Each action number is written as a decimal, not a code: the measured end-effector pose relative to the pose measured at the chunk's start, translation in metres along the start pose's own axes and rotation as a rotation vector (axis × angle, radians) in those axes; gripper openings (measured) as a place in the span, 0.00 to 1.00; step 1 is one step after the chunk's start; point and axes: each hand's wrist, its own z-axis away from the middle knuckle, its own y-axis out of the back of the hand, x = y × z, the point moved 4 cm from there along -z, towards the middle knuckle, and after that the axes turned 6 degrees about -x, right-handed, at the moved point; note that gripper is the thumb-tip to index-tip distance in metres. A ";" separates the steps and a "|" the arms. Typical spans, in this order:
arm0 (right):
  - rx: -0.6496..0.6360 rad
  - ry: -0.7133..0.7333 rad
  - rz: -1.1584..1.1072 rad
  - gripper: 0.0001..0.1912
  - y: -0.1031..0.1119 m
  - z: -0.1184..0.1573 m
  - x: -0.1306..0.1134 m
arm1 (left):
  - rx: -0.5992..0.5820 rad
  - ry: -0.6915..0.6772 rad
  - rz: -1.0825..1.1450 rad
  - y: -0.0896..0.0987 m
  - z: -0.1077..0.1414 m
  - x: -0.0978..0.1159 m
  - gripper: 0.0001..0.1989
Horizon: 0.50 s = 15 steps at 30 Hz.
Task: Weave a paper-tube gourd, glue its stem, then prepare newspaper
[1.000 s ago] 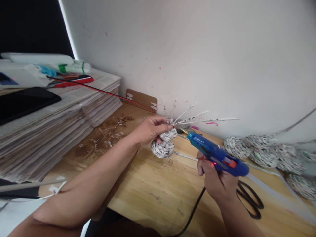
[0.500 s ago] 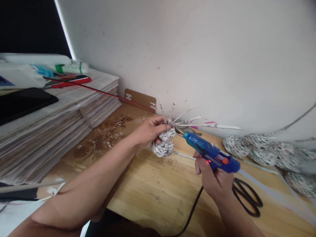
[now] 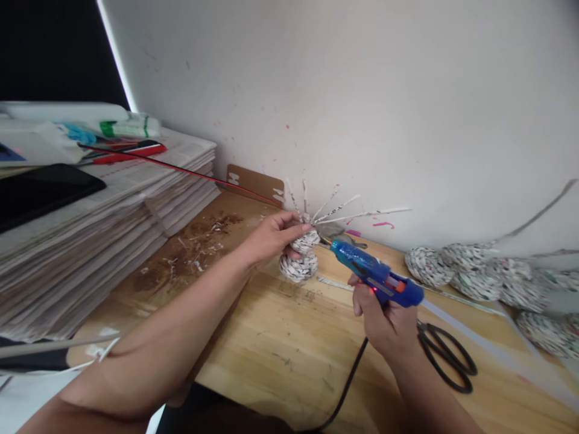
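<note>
My left hand (image 3: 275,236) pinches the upper part of a woven newspaper piece (image 3: 299,267), which has two rounded lobes, one above the other. Several thin paper strips (image 3: 357,215) fan out from its top toward the wall and to the right. My right hand (image 3: 384,322) is wrapped round the handle of a blue glue gun (image 3: 375,271) with a small red light lit. The gun's nozzle points left, close to the upper lobe; whether it touches cannot be told.
Black-handled scissors (image 3: 446,355) lie right of my right hand. More woven paper pieces (image 3: 479,280) sit along the wall. A tall newspaper stack (image 3: 181,175) at left bears a phone (image 3: 49,190) and a red cutter (image 3: 131,153). The gun's black cord (image 3: 348,392) crosses the wooden table (image 3: 271,361).
The glue gun and my right hand have shifted slightly left. The woven piece has turned a little in my left hand, and its strips are spread differently, the longest now angled more upward.
</note>
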 end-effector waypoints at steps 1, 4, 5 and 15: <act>-0.004 -0.007 0.000 0.05 0.000 0.000 0.000 | 0.004 0.002 0.010 0.001 0.000 0.000 0.23; 0.000 -0.028 -0.034 0.07 -0.002 -0.002 0.001 | 0.002 0.001 0.010 0.002 0.001 -0.001 0.23; 0.008 -0.036 -0.070 0.09 -0.003 -0.002 0.002 | -0.005 -0.003 0.006 0.002 0.001 -0.001 0.23; 0.317 -0.253 -0.555 0.15 -0.010 -0.006 0.018 | -0.058 -0.052 0.127 -0.002 0.001 -0.003 0.25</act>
